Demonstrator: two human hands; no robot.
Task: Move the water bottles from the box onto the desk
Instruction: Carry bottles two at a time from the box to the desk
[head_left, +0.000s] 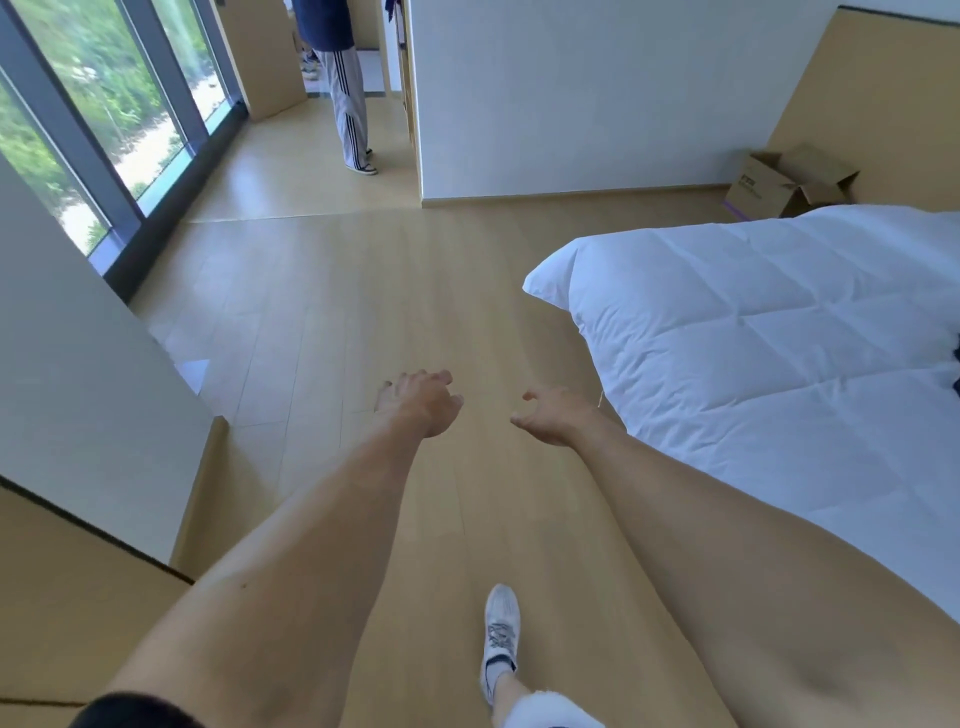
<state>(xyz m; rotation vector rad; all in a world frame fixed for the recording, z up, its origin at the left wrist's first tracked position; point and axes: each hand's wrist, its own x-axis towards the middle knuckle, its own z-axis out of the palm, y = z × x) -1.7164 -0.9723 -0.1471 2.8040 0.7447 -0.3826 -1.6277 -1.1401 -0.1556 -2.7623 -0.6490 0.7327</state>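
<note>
An open cardboard box (774, 184) stands on the floor at the far right, beside the head of the bed; its inside is hidden from here, and no water bottles show. Both my arms reach forward over the wooden floor. My left hand (420, 402) hangs with loosely curled fingers and holds nothing. My right hand (553, 418) is likewise relaxed and empty, close to the bed's corner. No desk is in view.
A bed with a white quilt (769, 343) fills the right side. A white wall (597, 93) stands ahead, with a passage to its left where another person (345, 88) stands. Tall windows (104, 114) line the left. My shoe (501, 636) is on the floor below.
</note>
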